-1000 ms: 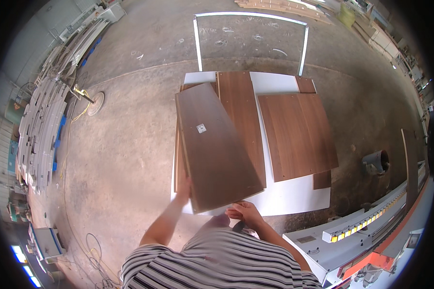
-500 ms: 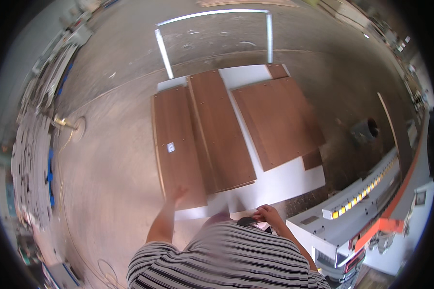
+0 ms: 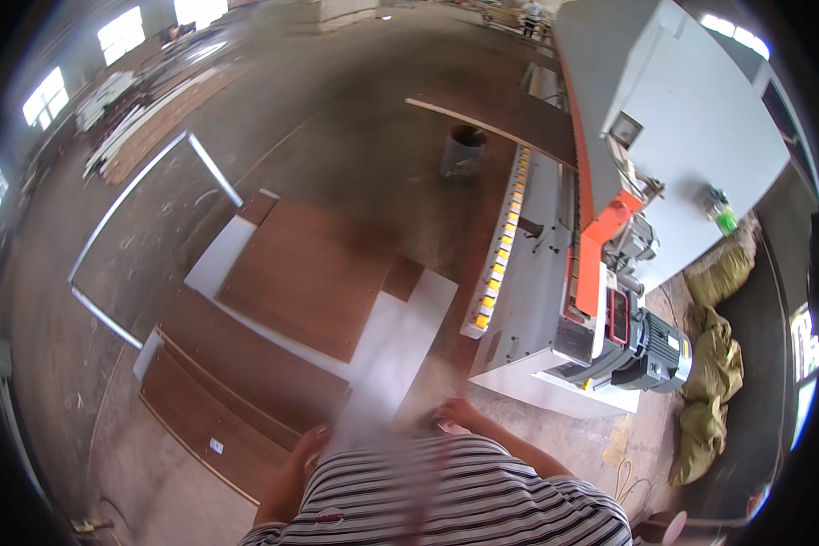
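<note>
My left hand (image 3: 310, 445) hangs low beside the near ends of the brown wood-grain boards (image 3: 246, 350); blurred, it looks loosely open, and I see nothing in it. Whether it touches a board I cannot tell. My right hand (image 3: 460, 415) is at my waist with its fingers curled in around something small and dark that I cannot make out. A larger brown panel (image 3: 305, 273) and a small brown piece (image 3: 402, 278) lie on a white sheet (image 3: 409, 318). One of the boards carries a small white label (image 3: 216, 446).
To the right stands a long machine with an orange guard (image 3: 601, 250), a yellow-and-white roller strip (image 3: 500, 264) and a motor (image 3: 657, 350). A dark board (image 3: 505, 118) rests across it. Beyond the panels are a bucket (image 3: 464, 153) and a white frame (image 3: 123, 205). Sacks (image 3: 714, 355) line the right wall.
My view has swung right, bringing the machine into fuller view and shifting the boards leftward. My left hand has drawn back from over the near board toward my body; my right hand stays at my waist.
</note>
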`<action>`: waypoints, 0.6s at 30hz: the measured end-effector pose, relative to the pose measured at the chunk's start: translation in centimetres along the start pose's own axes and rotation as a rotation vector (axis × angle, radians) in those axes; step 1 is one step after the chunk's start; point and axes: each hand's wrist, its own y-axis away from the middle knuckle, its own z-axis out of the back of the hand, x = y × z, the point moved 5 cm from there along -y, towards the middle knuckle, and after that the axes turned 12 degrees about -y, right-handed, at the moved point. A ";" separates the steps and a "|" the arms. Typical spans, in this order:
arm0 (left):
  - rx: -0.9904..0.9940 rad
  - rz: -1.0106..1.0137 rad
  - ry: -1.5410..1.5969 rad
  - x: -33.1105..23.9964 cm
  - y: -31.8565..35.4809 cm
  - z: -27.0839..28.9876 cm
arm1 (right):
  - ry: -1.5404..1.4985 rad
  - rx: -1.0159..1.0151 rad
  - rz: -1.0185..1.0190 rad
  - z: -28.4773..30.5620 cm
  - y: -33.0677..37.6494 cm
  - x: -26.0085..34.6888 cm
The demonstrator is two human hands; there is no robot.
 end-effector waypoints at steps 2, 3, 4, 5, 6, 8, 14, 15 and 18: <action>0.006 0.068 -0.049 -2.3 0.5 1.3 | -0.130 -0.123 -0.109 1.9 1.6 -0.4; 0.033 0.125 -0.081 -3.9 0.9 1.9 | -0.137 -0.170 -0.109 3.2 2.0 -2.1; 0.041 0.136 -0.094 -4.4 0.5 2.3 | -0.144 -0.219 -0.109 4.6 2.3 -3.9; 0.048 0.149 -0.110 -4.9 0.1 2.8 | -0.335 -0.215 -0.104 5.3 2.5 -5.6; 0.043 0.122 -0.102 -3.8 -0.2 2.6 | -0.207 -0.261 -0.100 6.3 2.4 -7.1; 0.079 0.090 -0.178 -4.7 -1.0 2.9 | -0.183 -0.244 -0.133 7.9 2.1 -11.2; 0.301 -0.037 0.146 -4.2 -5.3 1.2 | 0.267 -0.360 -0.258 9.9 4.8 -15.1; 0.349 -0.164 0.216 -8.0 -4.7 0.4 | 0.362 -0.388 -0.141 10.4 4.9 -17.7; 0.306 0.054 0.429 -11.4 -3.2 0.2 | 0.403 -0.403 -0.178 10.2 4.9 -17.8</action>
